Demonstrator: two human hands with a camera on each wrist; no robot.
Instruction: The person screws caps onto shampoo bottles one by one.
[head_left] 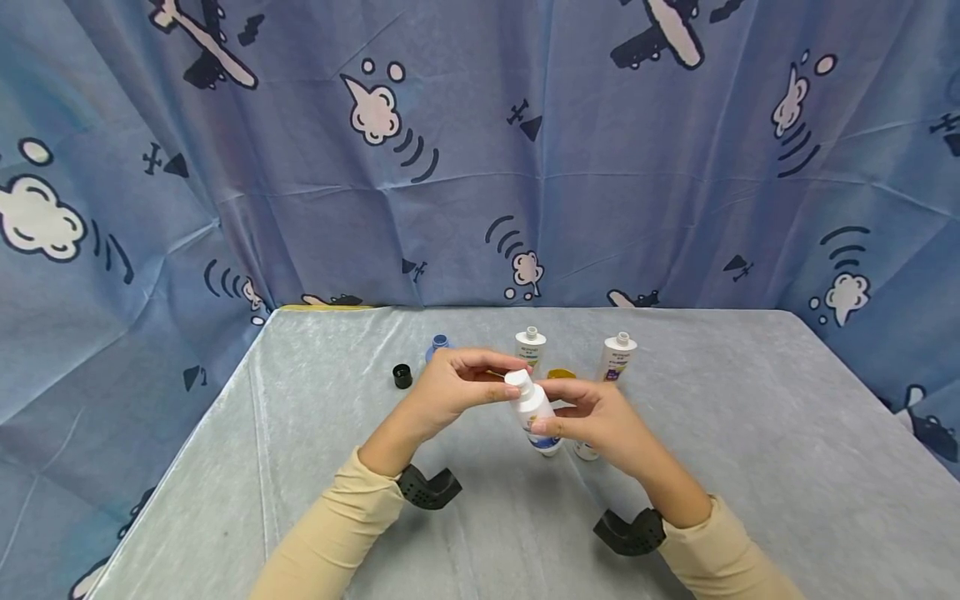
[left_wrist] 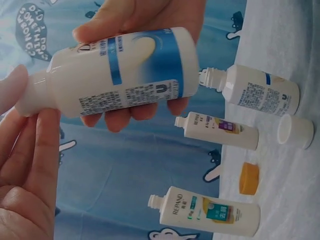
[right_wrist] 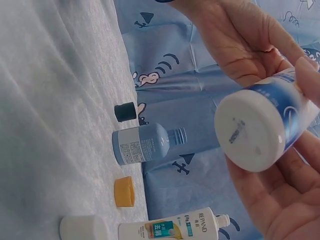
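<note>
Both hands are on one white bottle [head_left: 534, 410] with a blue label, raised over the table and tilted in the head view. My left hand [head_left: 459, 385] pinches its white cap [head_left: 517, 379] between thumb and fingers. Around the bottle's body my right hand [head_left: 596, 415] curls its fingers and thumb, and the right wrist view looks onto the bottle's white base [right_wrist: 249, 131]. The cap sits on the bottle's neck, partly covered by the left fingers in the left wrist view.
Beyond the hands stand two uncapped REPAND bottles, one green-labelled [left_wrist: 215, 212], one purple-labelled [left_wrist: 223, 131]. An open white bottle [left_wrist: 267, 90] is near a loose white cap [left_wrist: 296, 131]. A yellow cap [right_wrist: 124, 191], an open blue bottle [right_wrist: 142, 144] and a black cap [head_left: 402, 377] also stand on the table.
</note>
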